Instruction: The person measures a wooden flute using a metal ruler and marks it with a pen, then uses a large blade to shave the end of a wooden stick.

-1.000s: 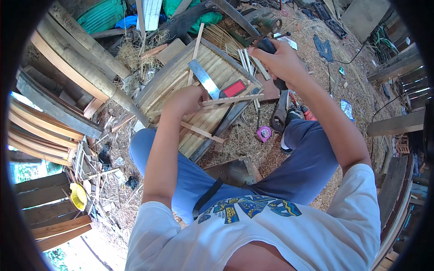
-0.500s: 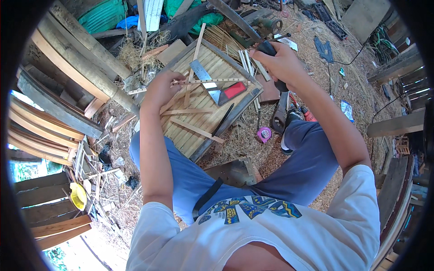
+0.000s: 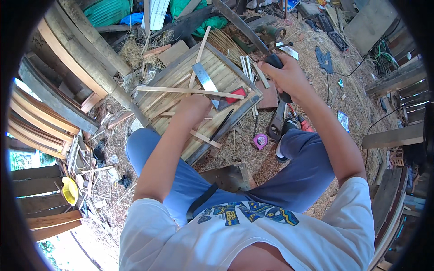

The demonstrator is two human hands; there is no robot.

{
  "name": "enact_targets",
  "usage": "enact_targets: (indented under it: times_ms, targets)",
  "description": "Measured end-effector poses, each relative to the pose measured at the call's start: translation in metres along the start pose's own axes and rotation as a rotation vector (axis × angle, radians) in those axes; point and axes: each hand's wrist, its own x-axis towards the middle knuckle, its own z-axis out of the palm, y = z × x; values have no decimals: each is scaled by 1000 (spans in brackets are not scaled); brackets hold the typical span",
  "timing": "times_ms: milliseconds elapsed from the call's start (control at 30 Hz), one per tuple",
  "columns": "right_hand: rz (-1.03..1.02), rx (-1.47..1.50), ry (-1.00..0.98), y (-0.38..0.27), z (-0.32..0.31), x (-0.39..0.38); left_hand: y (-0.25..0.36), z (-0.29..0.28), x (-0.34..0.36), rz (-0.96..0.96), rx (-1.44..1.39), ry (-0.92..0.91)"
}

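Note:
My right hand [image 3: 293, 80] is closed round the black handle [image 3: 274, 60] of a machete, whose long blade [image 3: 244, 28] points up and away to the left. My left hand [image 3: 195, 108] is closed at a thin wooden strip [image 3: 165, 90]; its fingertips are hidden. That strip lies crosswise above a slatted wooden panel [image 3: 192, 147] in front of me. On the panel rest a try square [image 3: 205, 80] with a red handle, several other thin strips [image 3: 199, 54] and a slim black pen-like stick [image 3: 221, 125].
Right of the panel, a pink tape measure [image 3: 260, 141] lies on shavings near my foot, with a hand plane-like wooden tool [image 3: 275, 124] and a red tool [image 3: 305, 123] beyond. Timber beams [image 3: 74, 49] stand at left. A yellow bowl [image 3: 70, 190] sits lower left.
My left hand has moved right and nearer me. The strip's dotted or notched face was showing before; now a plain face shows. My right hand keeps the machete, shifted slightly right and down.

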Motion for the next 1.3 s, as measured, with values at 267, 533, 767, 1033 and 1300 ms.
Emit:
enact_targets:
  times_ms: [267, 533, 767, 1033, 1300]
  targets:
    - [13, -7, -6, 7, -17, 0, -16, -76, -18, 209, -717, 79]
    - [22, -76, 19, 3, -17, -2, -8, -86, -30, 418, -1148, 309]
    - [39, -63, 10, -7, -11, -7, 4, -90, -16, 136, -1716, 656]
    - [58, 85, -90, -14, 3, -18, -41, -66, 2, -156, -2243, 773]
    - [22, 138, -173, -25, 20, -31, -37, -64, 6, -232, -2333, 721]
